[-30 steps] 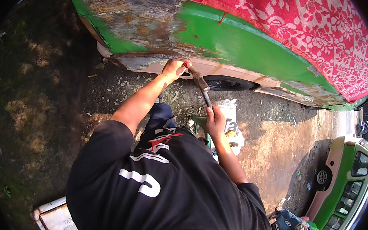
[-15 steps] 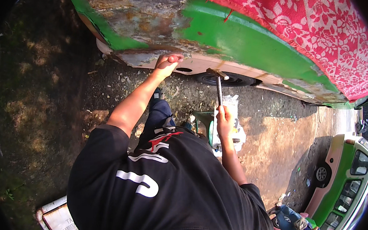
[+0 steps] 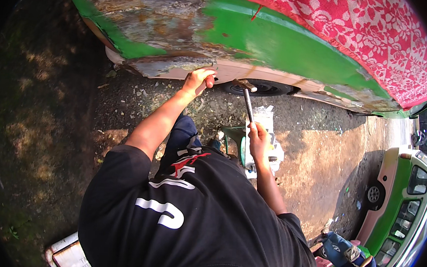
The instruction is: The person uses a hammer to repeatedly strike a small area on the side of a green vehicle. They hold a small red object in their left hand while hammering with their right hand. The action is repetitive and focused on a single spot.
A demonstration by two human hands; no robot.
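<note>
My left hand (image 3: 195,82) is closed round a short reddish-brown tool (image 3: 209,81) at the lower body panel of the green and pink vehicle (image 3: 286,41). Rust and bare patches (image 3: 147,15) cover much of the panel's left part. My right hand (image 3: 256,139) grips a hammer (image 3: 248,101) by its metal handle, with the head raised to the right of my left hand, apart from the tool, in front of the dark wheel (image 3: 272,90).
A red floral cloth (image 3: 362,30) drapes the vehicle. Below it are a green stool (image 3: 233,137) and a white plastic sack (image 3: 262,116) with items on it. A second green and pink van (image 3: 393,208) stands at right, with another person (image 3: 351,260) beside it. A white panel (image 3: 68,252) lies at lower left.
The hammer head has moved rightward, away from my left hand, where it was a second ago. My left hand shifted slightly left, then a little down.
</note>
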